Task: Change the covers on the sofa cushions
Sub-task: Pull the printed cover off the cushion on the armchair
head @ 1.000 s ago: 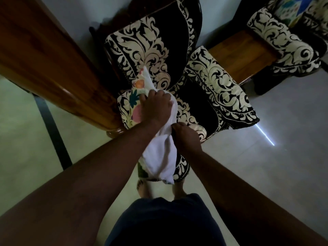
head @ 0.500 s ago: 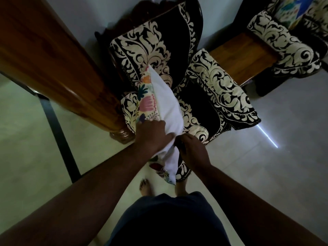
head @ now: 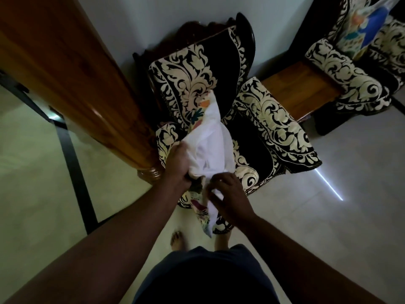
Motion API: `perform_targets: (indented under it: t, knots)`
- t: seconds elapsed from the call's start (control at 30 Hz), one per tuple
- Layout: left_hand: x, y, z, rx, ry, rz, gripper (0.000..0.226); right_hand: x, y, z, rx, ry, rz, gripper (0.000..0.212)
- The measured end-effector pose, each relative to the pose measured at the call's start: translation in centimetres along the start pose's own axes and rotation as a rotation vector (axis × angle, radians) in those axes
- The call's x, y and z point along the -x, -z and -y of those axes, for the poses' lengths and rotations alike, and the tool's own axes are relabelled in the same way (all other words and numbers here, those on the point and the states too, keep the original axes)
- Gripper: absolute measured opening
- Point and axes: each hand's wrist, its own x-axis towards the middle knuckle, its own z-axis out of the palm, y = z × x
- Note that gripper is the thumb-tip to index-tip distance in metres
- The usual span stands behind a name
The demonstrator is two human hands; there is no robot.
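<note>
A white cushion point(head: 211, 137) stands on end on the seat of a black armchair with cream scrollwork point(head: 258, 132). A floral cover point(head: 198, 113) shows along the cushion's left side, and its loose end point(head: 201, 212) hangs below my hands. My left hand point(head: 178, 165) grips the cushion's lower left edge together with the cover. My right hand point(head: 228, 193) pinches white fabric at the lower end, fingers curled into it.
A thick polished wooden post point(head: 72, 75) slants close on the left of the chair. A wooden side table point(head: 300, 91) stands to the right, then a second patterned chair point(head: 355, 80) with a colourful cushion point(head: 368, 25). My bare feet point(head: 177, 240) stand on pale floor tiles.
The cushion has tipped upright against the chair back and my left hand slid from its top down to the lower edge. My right hand stays at the lower end, now pinching the fabric.
</note>
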Motion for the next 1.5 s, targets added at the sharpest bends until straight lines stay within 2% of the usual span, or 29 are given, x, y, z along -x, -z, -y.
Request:
perform_targets:
  t: [0.07, 0.13, 0.2, 0.23, 0.27, 0.33, 0.4, 0.47, 0.53, 0.67, 0.77, 0.83, 0.9, 0.93, 0.97, 1.03, 1.13, 1.23, 1.3, 1.33, 1.4, 1.47, 1.5]
  knots:
    - [0.2, 1.2, 0.9, 0.142, 0.166, 0.085, 0.050, -1.6, 1.1, 0.3, -0.236, -0.203, -0.036, 0.010]
    - [-0.1, 2.3, 2.0, 0.136, 0.210, 0.125, 0.063, -3.4, 1.5, 0.9, -0.367, -0.429, -0.013, 0.031]
    - [0.0, 2.4, 2.3, 0.131, 0.195, 0.099, 0.058, -4.6, 0.8, 1.0, -0.196, -0.501, 0.079, 0.059]
    - [0.4, 2.3, 2.2, 0.054, 0.158, 0.051, 0.054, -4.9, 0.2, 0.8, -0.065, -0.510, 0.145, 0.073]
    - [0.6, 2.4, 2.1, -0.110, 0.085, 0.013, 0.052, -5.1, -0.4, 0.6, 0.019, -0.532, 0.196, 0.086]
    - [1.6, 3.0, 1.9, -0.607, -0.149, -0.053, 0.051, -5.1, -1.2, -0.3, 0.022, -0.667, 0.278, 0.109]
    - [2.6, 4.1, 2.5, -1.037, -0.335, 0.055, 0.059, -5.1, -1.4, -1.2, -0.076, -0.845, 0.327, 0.119]
    - [3.0, 5.6, 3.2, -1.267, -0.378, 0.088, 0.061, -4.7, -1.1, -2.2, -0.045, -0.841, 0.351, 0.108]
    - [2.4, 7.1, 3.8, -1.370, -0.401, -0.002, 0.060, -4.5, -0.4, -3.0, -0.024, -0.791, 0.292, 0.097]
    - [0.7, 9.1, 4.3, -1.570, -0.448, -0.134, 0.056, -2.9, 1.0, -2.6, -0.035, -0.619, 0.364, 0.112]
    - [0.0, 8.5, 3.6, -1.648, -0.348, -0.193, 0.070, -0.7, -0.1, -1.4, 0.072, -0.479, 0.424, 0.119]
    - [-0.5, 6.6, 2.9, -1.669, -0.363, -0.125, 0.091, 0.4, -1.0, -1.0, 0.078, -0.469, 0.446, 0.120]
    - [-1.2, 4.3, 2.1, -1.438, -0.460, 0.105, 0.105, 0.6, -0.9, -0.9, 0.088, -0.494, 0.472, 0.118]
    - [-1.6, 3.2, 1.6, -1.311, -0.451, 0.223, 0.106, 0.2, -0.5, -1.0, 0.084, -0.504, 0.498, 0.117]
    - [-2.0, 2.5, 1.0, -1.249, -0.421, 0.292, 0.103, -0.4, -0.1, -1.3, 0.074, -0.520, 0.521, 0.116]
    - [-2.5, 1.2, 0.4, -1.311, -0.406, 0.302, 0.085, -2.4, 0.5, -1.9, 0.002, -0.616, 0.503, 0.106]
    - [-2.5, 0.1, 0.4, -1.403, -0.404, 0.219, 0.062, -5.9, 0.3, -1.9, -0.189, -0.794, 0.266, 0.084]
    - [-2.4, -0.3, 1.0, -1.458, -0.349, 0.165, 0.044, -6.9, -0.4, -2.0, -0.147, -0.777, 0.102, 0.089]
    - [-2.6, -0.7, 1.1, -1.403, -0.362, 0.150, 0.062, -6.2, -0.7, -2.3, -0.125, -0.758, 0.070, 0.096]
    - [-2.8, -1.0, 1.1, -1.383, -0.423, 0.149, 0.079, -5.8, -0.9, -2.4, -0.121, -0.744, 0.070, 0.096]
    - [-3.6, -1.9, 1.1, -1.514, -0.594, 0.166, 0.104, -4.6, -1.4, -2.4, -0.079, -0.675, 0.099, 0.090]
    - [-4.9, -3.0, 1.1, -1.670, -0.668, 0.195, 0.104, -3.5, -1.8, -2.7, -0.023, -0.617, 0.125, 0.084]
    - [-5.3, -3.6, 1.1, -1.672, -0.645, 0.226, 0.099, -3.2, -1.8, -3.0, -0.039, -0.624, 0.115, 0.089]
